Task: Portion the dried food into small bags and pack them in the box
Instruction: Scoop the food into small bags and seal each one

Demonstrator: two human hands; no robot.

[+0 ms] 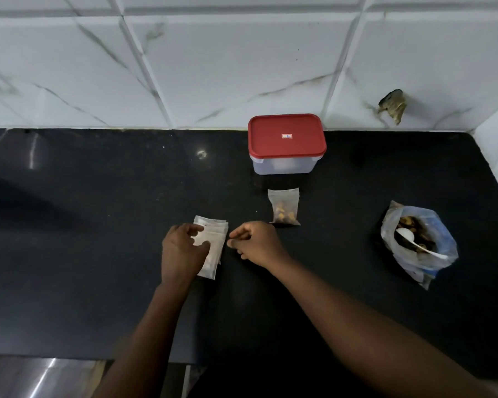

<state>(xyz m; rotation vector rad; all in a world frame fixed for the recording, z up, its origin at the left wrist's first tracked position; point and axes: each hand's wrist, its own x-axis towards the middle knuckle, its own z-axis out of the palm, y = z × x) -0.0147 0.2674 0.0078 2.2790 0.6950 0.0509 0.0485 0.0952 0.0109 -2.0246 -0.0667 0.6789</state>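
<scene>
Bag stack (215, 248): thin, limp, slippery. Left hand (181, 251) fingers curled over it; right hand (255, 242) fingers curled at edge, hold unclear. Peel by corner.

The box (286, 163) stood at the back of the worktop (98, 196), a filled small bag (284, 207) just before it. Well right lay the big bag (443, 239), a spoon (423, 248) in it; left, empty bags (213, 245) under the left hand (181, 251).

Left hand (181, 249) holding empty bags (217, 239), right hand (256, 242) beside, closed box (286, 139) behind
</scene>
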